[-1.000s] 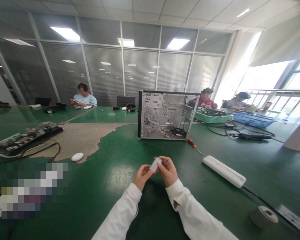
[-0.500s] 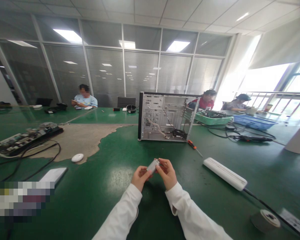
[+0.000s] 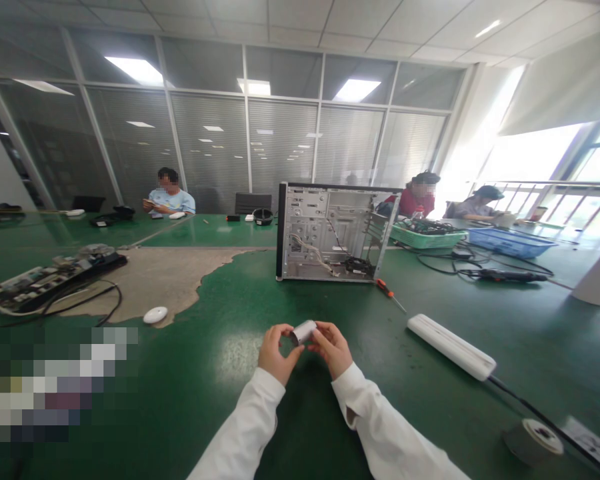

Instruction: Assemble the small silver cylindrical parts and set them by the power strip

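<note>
A small silver metal cylinder (image 3: 304, 332), like a small motor can, is tilted in front of me above the green table. Its left end faces my left hand (image 3: 277, 355), whose fingertips touch that end while the thumb curls beneath it. At the other end, my right hand (image 3: 334, 348) pinches the cylinder between thumb and fingers. Beyond both hands stands an open computer case (image 3: 337, 230), with cables and a dark fan inside. An orange-handled screwdriver (image 3: 386, 289) lies by its lower right corner.
A white power strip (image 3: 451, 347) and a tape roll (image 3: 533, 441) lie to the right. Further back are a green basket (image 3: 427, 239), a blue basket (image 3: 513, 243) and cables. Left, a white round thing (image 3: 155, 315) lies near a circuit assembly (image 3: 55, 280). Three people sit across.
The silver cylinder has turned in my fingers and now shows its rounded side and left end. My left thumb has shifted lower, widening the gap between thumb and fingers.
</note>
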### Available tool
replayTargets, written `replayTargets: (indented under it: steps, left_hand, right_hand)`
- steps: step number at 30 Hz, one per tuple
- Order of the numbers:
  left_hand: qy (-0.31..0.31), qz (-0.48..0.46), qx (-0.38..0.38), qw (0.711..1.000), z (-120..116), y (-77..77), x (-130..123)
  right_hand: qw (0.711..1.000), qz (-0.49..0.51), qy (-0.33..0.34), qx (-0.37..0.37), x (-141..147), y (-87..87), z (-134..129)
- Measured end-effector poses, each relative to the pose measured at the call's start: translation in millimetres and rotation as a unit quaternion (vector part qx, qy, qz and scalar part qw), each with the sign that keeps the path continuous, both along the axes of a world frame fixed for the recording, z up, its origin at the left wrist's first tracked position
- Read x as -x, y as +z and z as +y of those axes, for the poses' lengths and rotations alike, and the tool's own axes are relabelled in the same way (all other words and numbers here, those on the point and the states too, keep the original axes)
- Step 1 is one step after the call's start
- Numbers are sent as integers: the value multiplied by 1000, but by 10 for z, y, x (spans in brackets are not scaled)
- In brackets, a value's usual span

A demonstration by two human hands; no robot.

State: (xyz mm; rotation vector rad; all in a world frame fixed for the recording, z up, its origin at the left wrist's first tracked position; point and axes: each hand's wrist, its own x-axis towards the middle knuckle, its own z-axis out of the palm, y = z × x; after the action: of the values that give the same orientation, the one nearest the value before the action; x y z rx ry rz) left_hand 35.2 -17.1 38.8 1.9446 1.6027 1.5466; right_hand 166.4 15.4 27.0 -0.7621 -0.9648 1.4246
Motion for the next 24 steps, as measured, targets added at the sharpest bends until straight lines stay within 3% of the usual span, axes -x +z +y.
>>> replayTargets:
  steps: [8,16,21,24]
  left_hand:
    - [-43,89,-85,991,-31,42,1]
    - [-57,99,-120,986,-92,114,-37]
    - [-83,101,-108,986,-103,135,-47]
    - [-91,97,-105,986,-109,141,-48]
  right_hand:
    - [990,55,57,119,8,10,-2]
    - [963,84,128,220,18,20,-34]
    - [956,91,144,241,20,20,-37]
    - [962,101,134,214,0,17,-29]
